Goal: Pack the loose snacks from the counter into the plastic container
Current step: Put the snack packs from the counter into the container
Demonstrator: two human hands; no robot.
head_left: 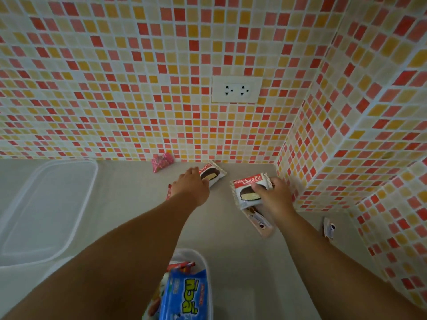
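Note:
Both my hands reach to the back corner of the grey counter. My left hand lies over the left end of a Choco Pie pack by the wall, thumb and fingers on it. A red wrapper edge shows under its wrist. My right hand grips a second Choco Pie pack, tilted up off the counter. The clear plastic container sits near me between my forearms; it holds a blue snack bag and a red-wrapped snack.
A pink wrapped snack lies against the tiled wall. Two pale wrapped snacks lie on the counter, one under my right hand and one by the right wall. The clear lid rests at left. A wall socket is above.

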